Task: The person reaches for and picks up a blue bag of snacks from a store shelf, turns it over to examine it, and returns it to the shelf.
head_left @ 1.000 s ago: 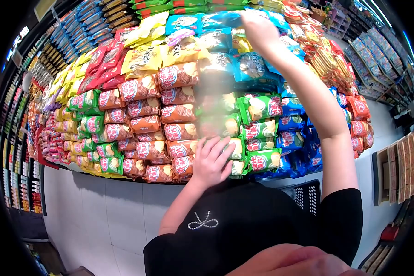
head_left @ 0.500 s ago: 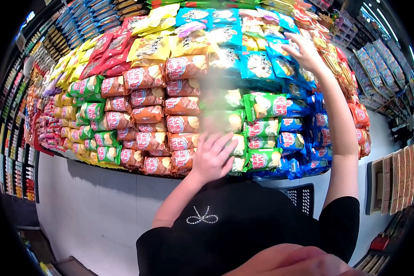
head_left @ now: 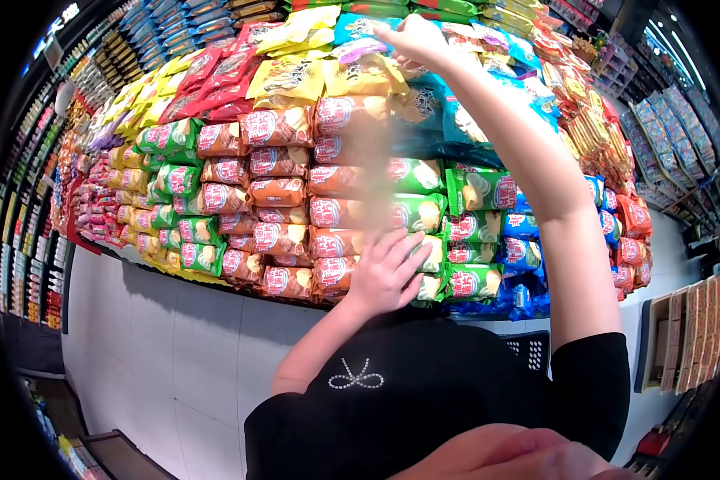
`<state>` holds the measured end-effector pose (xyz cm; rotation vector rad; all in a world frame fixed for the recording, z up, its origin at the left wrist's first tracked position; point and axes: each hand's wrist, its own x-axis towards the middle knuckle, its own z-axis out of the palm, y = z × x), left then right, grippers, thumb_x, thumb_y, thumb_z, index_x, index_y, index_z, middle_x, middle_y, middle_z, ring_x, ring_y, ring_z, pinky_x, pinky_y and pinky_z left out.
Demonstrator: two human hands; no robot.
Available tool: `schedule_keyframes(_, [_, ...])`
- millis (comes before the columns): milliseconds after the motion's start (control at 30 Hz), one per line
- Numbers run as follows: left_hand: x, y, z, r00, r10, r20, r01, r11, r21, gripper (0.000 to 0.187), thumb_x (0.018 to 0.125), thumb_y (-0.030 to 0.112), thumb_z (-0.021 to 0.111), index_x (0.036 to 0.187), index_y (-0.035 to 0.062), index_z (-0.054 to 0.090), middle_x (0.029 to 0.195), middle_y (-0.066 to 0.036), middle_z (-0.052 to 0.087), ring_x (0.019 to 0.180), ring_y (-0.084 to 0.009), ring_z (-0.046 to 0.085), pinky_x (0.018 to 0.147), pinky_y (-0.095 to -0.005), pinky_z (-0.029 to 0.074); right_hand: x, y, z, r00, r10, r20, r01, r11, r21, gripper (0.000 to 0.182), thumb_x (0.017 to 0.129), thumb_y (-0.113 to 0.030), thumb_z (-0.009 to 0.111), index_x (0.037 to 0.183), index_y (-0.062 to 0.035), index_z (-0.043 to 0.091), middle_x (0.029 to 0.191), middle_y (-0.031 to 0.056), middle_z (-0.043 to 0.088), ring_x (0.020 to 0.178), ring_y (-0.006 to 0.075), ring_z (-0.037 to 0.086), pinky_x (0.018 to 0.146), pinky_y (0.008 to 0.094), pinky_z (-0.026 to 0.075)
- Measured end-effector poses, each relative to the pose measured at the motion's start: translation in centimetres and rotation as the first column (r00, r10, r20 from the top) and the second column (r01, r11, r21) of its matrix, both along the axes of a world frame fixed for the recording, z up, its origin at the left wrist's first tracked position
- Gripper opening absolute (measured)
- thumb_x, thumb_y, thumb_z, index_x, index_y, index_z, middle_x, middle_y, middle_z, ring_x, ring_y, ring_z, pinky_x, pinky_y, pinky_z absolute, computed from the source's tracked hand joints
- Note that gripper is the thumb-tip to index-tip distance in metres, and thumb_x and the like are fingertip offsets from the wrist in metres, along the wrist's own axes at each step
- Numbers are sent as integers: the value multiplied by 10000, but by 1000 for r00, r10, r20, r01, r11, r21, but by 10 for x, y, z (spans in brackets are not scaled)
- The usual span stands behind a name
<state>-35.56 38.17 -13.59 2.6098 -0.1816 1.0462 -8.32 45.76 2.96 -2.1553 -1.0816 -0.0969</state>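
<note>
I have my left hand [head_left: 384, 276] spread flat, fingers splayed, pressed against the low orange chip bags [head_left: 334, 272] near the foot of the display — it grips nothing. My right hand [head_left: 412, 36] reaches up to the top rows, fingers curled at a blue bag [head_left: 360, 28]; whether they have closed on it, I cannot tell. The stack looks mostly built and tidy — the top tier seems the part left to straighten. The bags are puffy, glossy, packed in colour columns.
</note>
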Motion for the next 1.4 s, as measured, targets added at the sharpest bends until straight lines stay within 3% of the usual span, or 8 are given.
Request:
schedule_keyframes(167, [0,1,0,1000,-6,3,6,1000,6,432,662,178,598,1078,85,530,1094,-77,503,1009,-256,457,906,-435,336,-3,23,-16,975,-63,-213,85,992,96,308,666,-195,709,811,50,591,744,127,618,581,128,593,542,257,503])
schedule_keyframes(333, [0,1,-4,1000,4,8,-4,1000,-16,421,618,167,611,1031,99,560,1075,-77,523,999,-251,472,907,-441,308,22,23,-39,925,150,-349,52,860,507,252,696,64,632,901,28,490,826,124,583,753,174,604,641,236,518])
schedule_keyframes(700, [1,1,-2,1000,-10,-1,10,1000,-6,414,628,171,605,1033,94,558,1082,-73,513,1008,-250,458,909,-434,308,-11,-65,-17,972,228,64,-191,596,780,154,742,17,618,807,-15,483,819,93,627,752,108,600,677,217,489])
schedule_keyframes(1033, [0,1,-4,999,-21,-38,21,1000,18,408,652,179,593,1047,85,550,1111,-75,505,1028,-265,437,919,-440,302,17,-135,-19,990,110,90,-133,500,856,159,712,-27,661,760,-22,510,764,50,639,688,63,581,639,194,460])
schedule_keyframes(1133, [2,0,-4,1000,0,-26,0,1000,19,410,648,169,587,1048,85,551,1105,-78,512,1031,-266,438,915,-440,304,33,-158,-11,990,134,39,-102,503,858,140,771,-68,621,827,-4,510,832,82,613,746,111,588,658,211,480])
schedule_keyframes(1167, [2,0,-4,999,-15,-31,15,1000,19,410,648,169,587,1048,85,551,1105,-78,512,1031,-266,438,915,-440,304,36,-159,-9,997,-77,-13,53,550,834,215,662,-104,667,797,-38,513,664,62,530,609,166,523,531,297,422])
schedule_keyframes(1267, [3,-1,-4,1000,-4,-23,4,1000,19,417,636,162,585,1044,81,553,1106,-88,515,1020,-273,444,909,-446,303,43,-163,-4,968,-236,90,91,656,749,137,703,-60,647,751,-26,524,639,48,535,572,112,505,513,228,411])
schedule_keyframes(1400, [4,-2,-2,1000,1,-23,0,999,35,418,627,156,578,1036,71,555,1096,-95,518,1015,-280,447,907,-448,303,58,-162,-17,977,-48,-206,151,839,523,201,720,-118,646,859,-12,547,748,100,583,679,157,577,586,296,477])
